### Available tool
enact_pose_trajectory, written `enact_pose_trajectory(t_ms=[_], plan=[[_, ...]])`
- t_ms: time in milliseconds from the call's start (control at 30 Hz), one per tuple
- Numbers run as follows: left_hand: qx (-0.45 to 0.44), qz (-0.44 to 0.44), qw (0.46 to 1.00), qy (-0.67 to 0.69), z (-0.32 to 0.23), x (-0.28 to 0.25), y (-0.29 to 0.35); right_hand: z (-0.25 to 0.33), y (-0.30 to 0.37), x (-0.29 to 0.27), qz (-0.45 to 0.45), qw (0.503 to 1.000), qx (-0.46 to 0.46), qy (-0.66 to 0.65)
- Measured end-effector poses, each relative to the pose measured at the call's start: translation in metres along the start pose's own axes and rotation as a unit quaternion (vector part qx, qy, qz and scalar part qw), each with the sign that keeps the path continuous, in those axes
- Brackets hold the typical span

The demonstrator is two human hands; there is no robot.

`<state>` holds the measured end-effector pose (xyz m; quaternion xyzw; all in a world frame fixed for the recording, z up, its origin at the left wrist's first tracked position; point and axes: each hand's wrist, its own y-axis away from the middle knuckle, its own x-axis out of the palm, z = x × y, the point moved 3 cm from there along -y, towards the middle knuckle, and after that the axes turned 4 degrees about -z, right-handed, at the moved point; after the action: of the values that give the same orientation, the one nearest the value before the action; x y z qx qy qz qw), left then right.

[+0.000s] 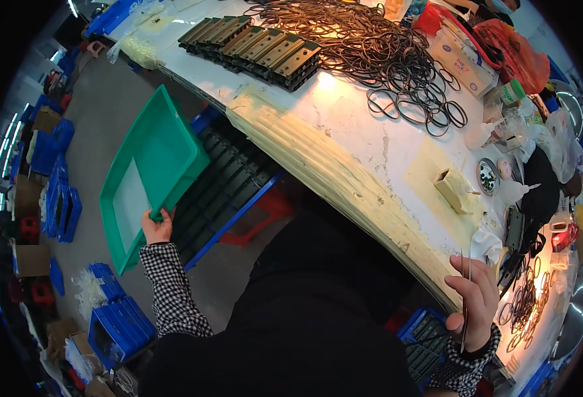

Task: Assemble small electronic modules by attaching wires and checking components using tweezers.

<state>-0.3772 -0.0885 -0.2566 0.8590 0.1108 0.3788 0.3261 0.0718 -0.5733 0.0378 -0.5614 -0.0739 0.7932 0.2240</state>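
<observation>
My left hand [158,226] grips the near corner of a shallow green plastic tray [172,139], thumb over its rim. Tilted, the tray hangs off the table's left side, with a white sheet [131,198] lying in it. Under it is a blue-edged crate of dark bars [228,165]. By the table's right front edge, my right hand [477,298] has its fingers curled round slim metal tweezers [465,301], which stand nearly upright. A crumpled white cloth [486,243] lies just beyond that hand.
On the white table [351,126] are a row of dark metal-topped blocks [265,53], a heap of black rubber rings [397,66], a small cream box [455,190], a round dish [486,176] and a squeeze bottle [515,192]. Blue bins [120,331] stand on the floor at left.
</observation>
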Motion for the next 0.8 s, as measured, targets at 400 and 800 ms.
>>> enact_pose_trajectory(t_ms=[400,800], plan=[[0.137,0.000,0.989,0.059,-0.037,0.010,-0.039,0.017,-0.020,0.013,0.043,0.999,0.000,0.020],[0.222,-0.158,0.906,0.324,-0.165,-0.111,-0.029,0.013,0.000,0.008,0.006,1.000,0.018,-0.002]])
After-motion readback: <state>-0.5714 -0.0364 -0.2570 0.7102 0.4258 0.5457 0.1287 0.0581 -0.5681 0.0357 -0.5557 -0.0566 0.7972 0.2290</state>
